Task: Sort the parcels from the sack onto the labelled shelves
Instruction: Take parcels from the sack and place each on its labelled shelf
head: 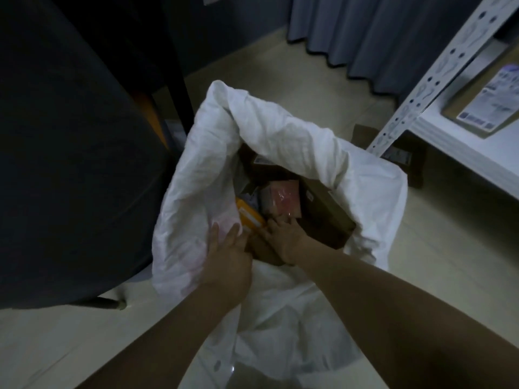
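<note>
A white sack [275, 130] stands open on the floor with several parcels inside. Both my hands reach into its near side. Between them lies a small brown box [262, 252]. My left hand [227, 248] presses straight fingers against the box's left side, next to a yellow parcel [250, 216]. My right hand [282, 238] lies over the box's top, its fingertips curled down over the far edge, just below a pink wrapped parcel [282, 202]. A larger brown carton [323, 214] fills the sack's right side, with another brown box [261, 164] behind.
A white metal shelf [460, 153] with a perforated post stands at the right and holds a labelled brown parcel [483, 102]. Another brown box [365, 136] sits on the floor beneath it. A dark chair [70, 164] is close on the left, with grey curtains [379, 32] behind.
</note>
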